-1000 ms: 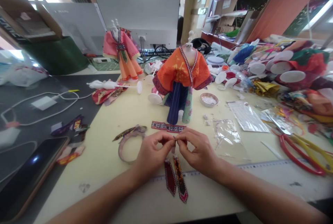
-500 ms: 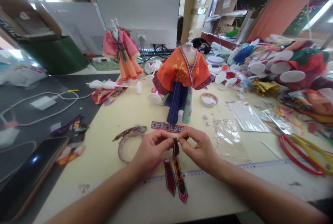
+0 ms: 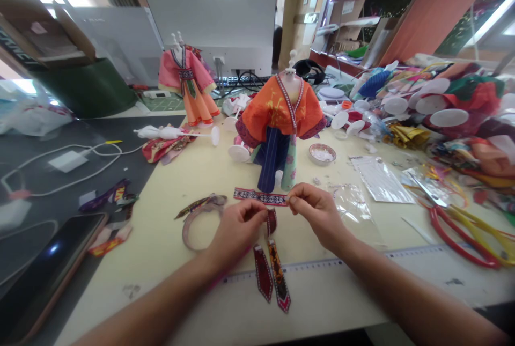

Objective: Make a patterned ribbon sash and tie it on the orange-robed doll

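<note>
Pinching dark red strip (image 3: 272,223) near top, left grip (image 3: 236,230) sat just left; couldn't tell if right grip (image 3: 317,216) held anything.

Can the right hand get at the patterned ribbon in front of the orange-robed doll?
Likely yes: the right hand is at one end of the ribbon, with nothing visible in between; whether they touch is unclear.
</note>
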### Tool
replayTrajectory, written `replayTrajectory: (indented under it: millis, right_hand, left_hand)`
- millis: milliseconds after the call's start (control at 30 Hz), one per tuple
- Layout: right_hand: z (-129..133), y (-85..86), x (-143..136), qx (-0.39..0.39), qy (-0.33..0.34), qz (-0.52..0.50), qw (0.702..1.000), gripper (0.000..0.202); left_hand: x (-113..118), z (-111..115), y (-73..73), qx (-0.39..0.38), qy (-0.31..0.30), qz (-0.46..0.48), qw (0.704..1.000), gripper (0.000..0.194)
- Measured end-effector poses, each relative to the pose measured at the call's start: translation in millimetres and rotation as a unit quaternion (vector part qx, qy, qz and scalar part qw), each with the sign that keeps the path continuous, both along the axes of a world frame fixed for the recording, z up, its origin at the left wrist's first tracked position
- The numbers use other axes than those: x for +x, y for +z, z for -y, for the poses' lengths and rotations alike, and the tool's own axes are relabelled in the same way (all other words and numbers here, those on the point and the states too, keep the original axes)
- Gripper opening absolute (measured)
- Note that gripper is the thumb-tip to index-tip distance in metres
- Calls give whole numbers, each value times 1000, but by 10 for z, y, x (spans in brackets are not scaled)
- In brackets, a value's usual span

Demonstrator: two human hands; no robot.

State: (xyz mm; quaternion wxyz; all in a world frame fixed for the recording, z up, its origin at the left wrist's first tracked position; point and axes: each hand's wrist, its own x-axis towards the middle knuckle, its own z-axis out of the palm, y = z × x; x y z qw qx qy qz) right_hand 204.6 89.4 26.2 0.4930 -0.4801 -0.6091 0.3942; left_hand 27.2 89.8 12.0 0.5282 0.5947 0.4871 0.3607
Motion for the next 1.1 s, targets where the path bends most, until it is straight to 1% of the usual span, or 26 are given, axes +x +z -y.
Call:
replayTrajectory:
  millis: [67,167,267,333,400,467,533,633,733,767,833,900,1000,1100]
  right_hand:
    - [-16,1,13,-6,-4,-5,1000,13]
    - [-52,15,64,0,-20,-18,1000,12]
    - [-99,53,162,24,-56,-48,997,9]
    - [-131,91,254,50,-96,-58,992,8]
    - [-165,132,367,77,-144,-17,986,10]
    - [-211,165,503,87,-184,58,977,13]
    - [-287,189,661,78,-200,129,968,15]
    - [-478,209,912,51,-210,230,949,14]
    - [-735,213,1116,36,-240,342,908,13]
    - [-821,211,1160,30,-240,376,894,14]
    - [-969,205,1206,19,-228,438,870,14]
    - [-1072,202,1208,12,-201,490,848,18]
    - [-1140,198,1175,10,-159,548,821,27]
    - [-1153,179,1155,15,-137,584,800,28]
  left_hand:
    - [0,-7,-11,58,5,-79,995,13]
    - [-13,-17,-33,159,9,-177,971,15]
    - [-33,-25,-54,241,-6,-282,929,19]
    - [-44,-27,-61,272,-22,-354,894,21]
    - [-53,-25,-63,293,-32,-412,862,24]
    - [-63,-16,-61,310,-42,-447,838,25]
    - [-76,-4,-59,327,-53,-463,823,26]
    - [-99,14,-59,343,-66,-475,808,25]
    - [-120,25,-64,355,-74,-477,801,24]
    - [-127,26,-67,360,-75,-474,800,24]
    - [-137,25,-75,370,-76,-468,799,23]
    - [-146,21,-84,377,-74,-465,797,23]
    - [-155,16,-95,386,-69,-465,794,22]
    - [-161,18,-98,398,-61,-465,789,24]
